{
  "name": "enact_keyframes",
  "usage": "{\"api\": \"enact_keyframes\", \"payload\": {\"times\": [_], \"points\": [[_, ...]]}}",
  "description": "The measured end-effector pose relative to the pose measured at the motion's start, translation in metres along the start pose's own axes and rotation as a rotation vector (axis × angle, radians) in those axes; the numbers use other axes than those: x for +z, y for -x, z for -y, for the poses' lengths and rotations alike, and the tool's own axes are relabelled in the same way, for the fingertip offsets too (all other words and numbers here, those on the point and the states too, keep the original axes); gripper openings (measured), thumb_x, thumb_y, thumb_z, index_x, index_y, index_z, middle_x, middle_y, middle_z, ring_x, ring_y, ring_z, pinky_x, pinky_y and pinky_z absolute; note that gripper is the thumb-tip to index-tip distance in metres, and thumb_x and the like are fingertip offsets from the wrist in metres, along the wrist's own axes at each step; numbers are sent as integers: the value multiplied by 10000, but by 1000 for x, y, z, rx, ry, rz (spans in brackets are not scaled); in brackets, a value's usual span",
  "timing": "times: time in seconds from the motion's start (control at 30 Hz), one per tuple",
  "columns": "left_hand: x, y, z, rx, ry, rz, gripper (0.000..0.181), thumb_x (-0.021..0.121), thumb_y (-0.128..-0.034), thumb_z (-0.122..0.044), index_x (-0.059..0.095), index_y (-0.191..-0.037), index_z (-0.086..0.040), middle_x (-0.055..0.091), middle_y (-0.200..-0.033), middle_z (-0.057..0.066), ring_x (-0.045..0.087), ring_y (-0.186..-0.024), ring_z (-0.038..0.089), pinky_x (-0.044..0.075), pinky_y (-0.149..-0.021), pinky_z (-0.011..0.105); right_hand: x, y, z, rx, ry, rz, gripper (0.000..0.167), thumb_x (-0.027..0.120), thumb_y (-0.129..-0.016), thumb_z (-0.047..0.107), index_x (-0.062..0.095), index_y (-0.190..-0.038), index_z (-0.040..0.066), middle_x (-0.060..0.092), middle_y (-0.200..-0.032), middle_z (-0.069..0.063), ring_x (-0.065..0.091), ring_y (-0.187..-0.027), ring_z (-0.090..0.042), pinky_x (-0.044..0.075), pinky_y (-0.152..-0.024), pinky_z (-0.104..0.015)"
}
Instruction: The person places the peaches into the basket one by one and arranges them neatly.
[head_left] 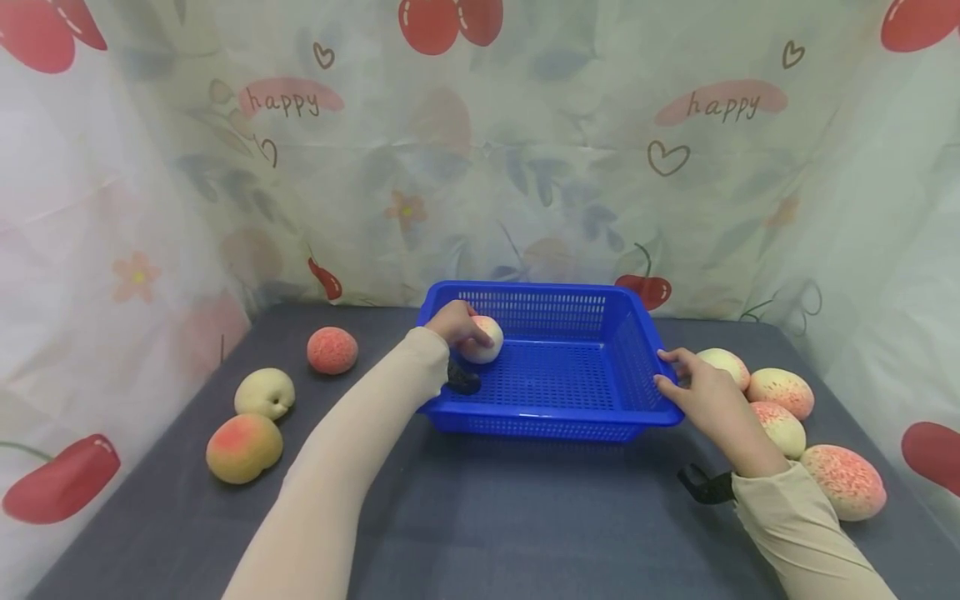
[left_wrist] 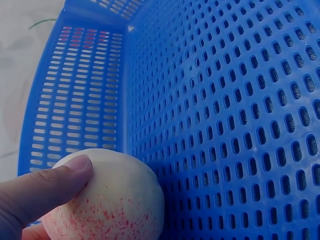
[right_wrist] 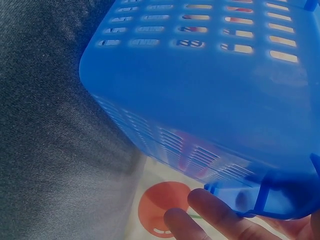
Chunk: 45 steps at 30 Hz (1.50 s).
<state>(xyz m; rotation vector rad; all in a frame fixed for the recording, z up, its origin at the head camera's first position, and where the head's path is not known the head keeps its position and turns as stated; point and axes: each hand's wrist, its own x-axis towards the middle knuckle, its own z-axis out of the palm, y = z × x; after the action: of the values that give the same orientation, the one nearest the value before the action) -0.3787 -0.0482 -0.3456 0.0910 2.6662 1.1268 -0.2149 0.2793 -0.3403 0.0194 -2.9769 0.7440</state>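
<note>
Left hand (head_left: pixel 454 323) pinches red-speckled peach (left_wrist: pixel 115 195) inside blue perforated basket (head_left: pixel 555 413), left end; right hand (head_left: pixel 705 396) grips its right rim (head_left: pixel 647 329). Best: steady basket, lower peach gently, release once supported.

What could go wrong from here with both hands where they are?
1. The peach in the left hand is round, so it might roll across the bare basket floor if released.
2. The right hand grips the right rim only, so a tug could shift or tip the basket.
3. The right sleeve lies close to the large speckled fruit and might knock it.
</note>
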Motion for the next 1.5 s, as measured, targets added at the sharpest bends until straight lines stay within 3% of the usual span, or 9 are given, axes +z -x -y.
{"api": "enact_keyframes", "payload": {"times": [0.27,0.53,0.77,0.97,1.23,1.5], "points": [[-1,2,-1,-5,-12,10,493,817,-745,-111,581,-1147,48,590,-998,103,544,-840,199,480,-700,263,0,0,-1,-1,2,-6,518,549,-978,309,449,-1388,8,582,-1225,-317,650,-1021,-428,574,-780,-502],[0,4,1,-19,124,60,397,778,-760,-61,576,-1089,33,569,-950,92,561,-791,197,486,-652,251,2,0,-1,-1,-1,-6,518,560,-975,317,460,-1378,7,582,-1218,-320,652,-1010,-420,578,-737,-465],[0,-1,1,5,-5,40,311,810,-744,-123,625,-955,12,547,-840,44,509,-745,179,442,-617,247,1,1,-1,-2,3,-8,518,554,-978,319,459,-1382,10,579,-1226,-317,647,-1026,-421,573,-753,-475],[-1,-2,-1,7,-54,19,439,823,-736,-146,626,-1084,36,608,-990,87,536,-843,197,493,-727,278,1,0,-1,-2,3,-6,517,552,-979,318,457,-1382,8,580,-1225,-316,650,-1020,-417,574,-744,-468],[-3,4,-2,2,-37,15,403,813,-741,-125,631,-1063,33,603,-990,90,531,-851,198,497,-762,297,2,0,0,-5,3,-9,507,558,-978,297,455,-1381,8,591,-1218,-310,669,-975,-391,572,-723,-452],[-13,6,-7,3,-66,33,607,808,-761,-177,548,-1269,32,563,-1307,161,548,-1181,291,473,-1003,372,1,0,0,1,-3,-4,511,561,-976,297,452,-1381,5,590,-1216,-311,676,-942,-373,575,-719,-445]]}}
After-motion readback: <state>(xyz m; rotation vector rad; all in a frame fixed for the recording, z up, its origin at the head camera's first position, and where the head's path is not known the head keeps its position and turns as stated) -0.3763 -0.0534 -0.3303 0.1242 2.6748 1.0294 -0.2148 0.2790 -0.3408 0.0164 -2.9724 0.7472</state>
